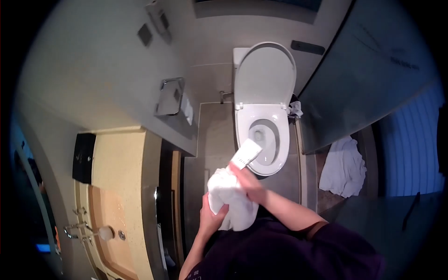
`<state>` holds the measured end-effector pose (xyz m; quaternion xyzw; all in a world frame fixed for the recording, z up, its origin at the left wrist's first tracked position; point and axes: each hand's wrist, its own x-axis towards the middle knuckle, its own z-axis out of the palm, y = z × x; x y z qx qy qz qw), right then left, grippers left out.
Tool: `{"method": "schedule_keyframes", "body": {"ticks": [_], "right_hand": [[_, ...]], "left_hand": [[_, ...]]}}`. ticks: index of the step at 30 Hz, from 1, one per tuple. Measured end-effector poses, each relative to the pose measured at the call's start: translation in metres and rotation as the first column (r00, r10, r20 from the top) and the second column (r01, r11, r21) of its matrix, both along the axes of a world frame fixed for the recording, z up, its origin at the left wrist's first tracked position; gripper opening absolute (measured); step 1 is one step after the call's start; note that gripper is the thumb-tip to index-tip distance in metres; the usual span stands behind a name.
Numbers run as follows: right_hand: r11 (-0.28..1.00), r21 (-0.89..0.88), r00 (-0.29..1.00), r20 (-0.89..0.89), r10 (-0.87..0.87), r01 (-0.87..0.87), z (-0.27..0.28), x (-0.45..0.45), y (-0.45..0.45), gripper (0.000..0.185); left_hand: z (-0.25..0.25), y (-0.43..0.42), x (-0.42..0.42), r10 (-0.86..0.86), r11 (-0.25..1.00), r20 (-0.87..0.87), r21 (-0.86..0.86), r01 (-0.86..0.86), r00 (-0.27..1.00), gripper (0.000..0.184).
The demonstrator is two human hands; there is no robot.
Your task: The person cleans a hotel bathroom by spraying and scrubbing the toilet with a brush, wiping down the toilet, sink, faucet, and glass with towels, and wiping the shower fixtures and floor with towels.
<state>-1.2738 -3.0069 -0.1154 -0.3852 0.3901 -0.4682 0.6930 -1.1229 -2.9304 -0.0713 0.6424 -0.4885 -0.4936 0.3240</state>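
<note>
A bunched white towel is in front of my body, gripped at its left side by my left hand, with the thumb lying over the fabric. My right hand is closed at the towel's upper right, around the lower end of a white rectangular item with small dark print. Whether that item is a bottle or a packet I cannot tell. It points up and right, overlapping in view the front left rim of the toilet, whose lid is raised.
To the left are a washbasin with a tap, a black box on the counter and a toilet paper holder. A bin stands beside the toilet. Right, past a glass panel, a white cloth lies on the floor.
</note>
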Motion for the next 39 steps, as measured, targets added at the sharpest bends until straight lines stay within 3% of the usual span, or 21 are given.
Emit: {"method": "schedule_keyframes", "body": {"ticks": [2,3,7,9,10,12,15,19,20,22,24,25,28,29,31,35,38,39], "right_hand": [[0.921,0.386,0.997,-0.064,-0.035,0.057,-0.011,-0.055,-0.024,0.037],[0.799,0.522,0.954,-0.156,-0.255,0.298,-0.018,-0.074,-0.033,0.036],[0.680,0.423,0.795,-0.408,-0.448,0.600,-0.083,-0.193,-0.032,0.025],[0.614,0.351,0.702,-0.455,-0.548,0.707,-0.062,-0.234,-0.027,0.027],[0.511,0.324,0.602,-0.504,-0.619,0.796,-0.073,-0.253,-0.026,0.031],[0.480,0.258,0.532,-0.576,-0.620,0.839,-0.082,-0.290,-0.025,0.036],[0.396,0.210,0.429,-0.659,-0.618,0.894,-0.099,-0.338,-0.046,0.038],[0.386,0.222,0.432,-0.645,-0.631,0.895,-0.159,-0.389,-0.114,0.040],[0.357,0.316,0.476,-0.576,-0.664,0.879,-0.154,-0.393,-0.139,0.037],[0.375,0.400,0.535,-0.448,-0.716,0.836,-0.201,-0.418,-0.185,0.031],[0.458,0.399,0.572,-0.240,-0.784,0.794,-0.235,-0.437,-0.229,0.026],[0.423,0.444,0.576,-0.302,-0.760,0.790,-0.247,-0.444,-0.252,0.023],[0.533,0.362,0.638,-0.308,-0.706,0.765,-0.287,-0.467,-0.311,0.026],[0.544,0.396,0.663,-0.293,-0.689,0.740,-0.297,-0.475,-0.330,0.026],[0.565,0.465,0.716,-0.262,-0.648,0.681,-0.316,-0.483,-0.361,0.025],[0.592,0.461,0.750,-0.395,-0.530,0.661,-0.340,-0.491,-0.379,0.025],[0.695,0.590,0.911,-0.242,-0.334,0.412,-0.377,-0.501,-0.360,0.032],[0.706,0.600,0.923,-0.308,-0.229,0.375,-0.365,-0.490,-0.346,0.037]], "left_hand": [[-0.005,-0.015,-0.018,-0.029,0.999,0.018,0.020,0.029,0.999,0.057],[-0.007,-0.024,-0.022,-0.042,0.999,0.039,0.026,0.041,0.998,0.056],[-0.021,-0.064,-0.027,-0.024,0.999,-0.043,0.039,0.026,0.999,0.046],[-0.037,-0.092,-0.029,0.013,1.000,-0.074,0.025,-0.011,0.997,0.043],[-0.042,-0.105,-0.031,0.023,0.997,-0.052,0.071,-0.019,0.998,0.044],[-0.042,-0.130,-0.046,0.058,0.995,-0.042,0.089,-0.054,0.997,0.045],[-0.048,-0.156,-0.070,-0.039,0.998,0.045,0.041,0.037,0.998,0.047],[-0.055,-0.175,-0.116,-0.102,0.994,0.154,0.051,0.096,0.983,0.046],[-0.061,-0.178,-0.125,-0.103,0.993,0.170,0.083,0.090,0.980,0.045],[-0.077,-0.180,-0.148,-0.048,0.991,0.083,0.129,0.037,0.995,0.044],[-0.076,-0.183,-0.180,-0.026,0.982,0.129,0.188,0.001,0.991,0.045],[-0.076,-0.183,-0.196,-0.009,0.969,0.155,0.245,-0.029,0.988,0.047],[-0.074,-0.189,-0.235,0.045,0.920,0.192,0.374,-0.116,0.980,0.051],[-0.076,-0.190,-0.241,0.046,0.912,0.113,0.401,-0.088,0.993,0.049],[-0.062,-0.206,-0.262,0.019,0.903,0.184,0.419,-0.096,0.983,0.048],[-0.058,-0.218,-0.279,-0.047,0.888,0.305,0.448,-0.100,0.951,0.046],[-0.064,-0.216,-0.278,-0.014,0.891,0.350,0.430,-0.147,0.936,0.045],[-0.067,-0.214,-0.276,0.013,0.893,0.365,0.414,-0.175,0.931,0.044]]}}
